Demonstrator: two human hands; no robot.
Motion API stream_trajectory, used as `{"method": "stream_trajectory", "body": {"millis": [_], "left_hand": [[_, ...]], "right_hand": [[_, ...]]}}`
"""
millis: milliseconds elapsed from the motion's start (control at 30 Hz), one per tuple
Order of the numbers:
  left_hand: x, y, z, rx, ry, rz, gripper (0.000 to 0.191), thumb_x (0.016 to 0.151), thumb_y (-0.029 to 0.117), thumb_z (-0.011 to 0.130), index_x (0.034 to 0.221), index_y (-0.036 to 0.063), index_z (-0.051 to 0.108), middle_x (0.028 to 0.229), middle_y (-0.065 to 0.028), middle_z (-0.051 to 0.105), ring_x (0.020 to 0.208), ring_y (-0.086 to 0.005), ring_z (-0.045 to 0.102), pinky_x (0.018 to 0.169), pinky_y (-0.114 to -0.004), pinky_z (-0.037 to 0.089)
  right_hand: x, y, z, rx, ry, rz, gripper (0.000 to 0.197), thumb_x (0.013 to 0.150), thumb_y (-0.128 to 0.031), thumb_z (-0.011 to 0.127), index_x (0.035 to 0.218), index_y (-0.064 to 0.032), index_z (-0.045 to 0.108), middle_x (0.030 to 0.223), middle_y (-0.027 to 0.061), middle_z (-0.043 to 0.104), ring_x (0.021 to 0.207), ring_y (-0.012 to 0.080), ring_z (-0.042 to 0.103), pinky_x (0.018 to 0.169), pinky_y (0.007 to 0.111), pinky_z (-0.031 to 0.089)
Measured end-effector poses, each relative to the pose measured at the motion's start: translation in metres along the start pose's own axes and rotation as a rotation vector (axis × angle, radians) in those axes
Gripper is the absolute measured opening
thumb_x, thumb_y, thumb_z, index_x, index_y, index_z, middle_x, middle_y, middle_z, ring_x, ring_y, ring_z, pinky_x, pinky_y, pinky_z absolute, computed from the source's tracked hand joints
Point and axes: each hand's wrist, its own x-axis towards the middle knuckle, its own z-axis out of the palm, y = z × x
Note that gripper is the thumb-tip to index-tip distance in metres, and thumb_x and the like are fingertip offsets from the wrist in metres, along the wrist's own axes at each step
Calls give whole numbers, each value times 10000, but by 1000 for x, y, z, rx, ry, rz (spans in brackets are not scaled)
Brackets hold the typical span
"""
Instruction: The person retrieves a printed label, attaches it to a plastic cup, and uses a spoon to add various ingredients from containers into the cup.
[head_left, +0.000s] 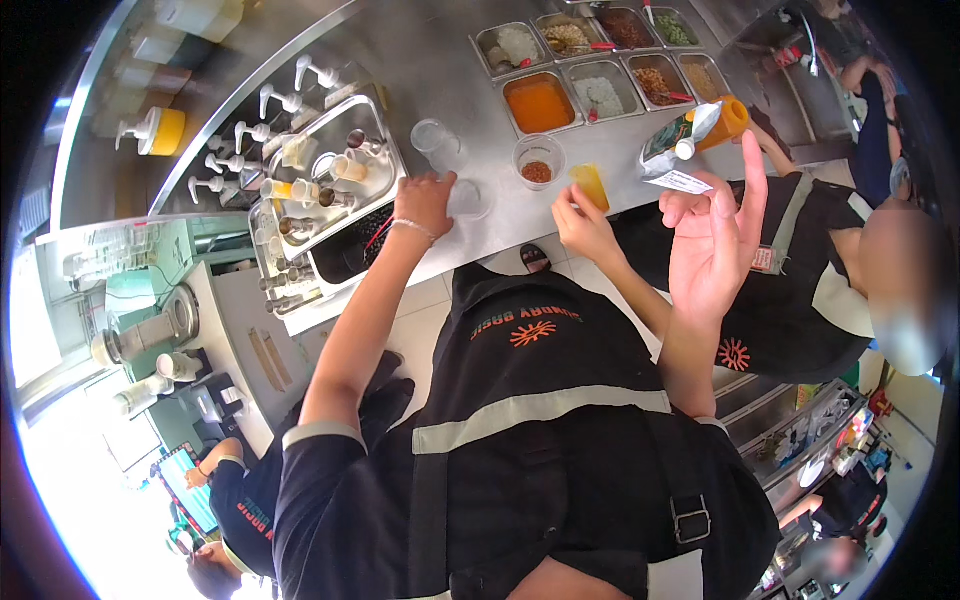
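My left hand (424, 206) is at the counter, its fingers against the left side of a clear plastic cup (472, 199); whether they grip it is unclear. More clear cups (442, 146) stand just beyond. My right hand (709, 232) is raised, index finger extended, with a small white printed label (679, 182) at its other fingertips. Left of it, a co-worker's hand holds a yellow-filled measuring cup (590, 187) beside a clear cup with reddish-brown contents (537, 169). An orange-and-silver container (694, 133), tilted, is near the co-worker's other hand.
Metal pans of toppings (538, 105) line the counter's far side, some with red-handled spoons. At left, a metal tray (379, 176) holds jiggers and small cups, beside pump dispensers (281, 101) and a dark-filled pan (345, 251). A co-worker (787, 270) stands close at right.
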Motion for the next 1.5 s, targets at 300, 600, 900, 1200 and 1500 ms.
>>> {"method": "stream_trajectory", "body": {"millis": [300,600,900,1200,1500], "left_hand": [[-72,-9,-26,-852,723,-66,729,670,188,860,1262,27,466,1165,-167,607,1042,-339,625,909,-420,497],[-84,-8,-11,-2704,220,268,588,943,390,618,1360,8,453,1253,-199,565,1141,-296,603,1000,-370,500],[-93,14,-21,-3335,-432,746,727,944,513,531,1444,-2,415,1003,-181,560,694,-158,506,595,-241,459],[-95,12,-25,-3374,-502,808,751,929,504,553,1446,-21,408,925,-123,505,655,-137,490,570,-228,451],[-92,12,-28,-3371,-588,903,753,933,506,536,1452,-23,404,949,-139,529,644,-126,501,579,-227,479]], "right_hand": [[-4,1,3,-2,12,-22,635,993,-160,501,1525,15,202,1021,136,673,713,171,556,717,325,441],[-2,0,24,35,-39,-41,661,981,-146,529,1531,13,198,1018,137,680,707,182,564,712,315,452],[-9,3,49,22,-102,-12,679,948,-24,563,1534,-10,220,990,97,683,746,140,565,755,292,452],[-15,0,60,20,-82,29,672,941,5,560,1531,-17,239,994,86,679,743,123,552,743,277,451],[-18,2,55,4,-73,-16,667,947,-2,562,1530,-16,238,988,80,683,734,126,545,721,283,438]]}}
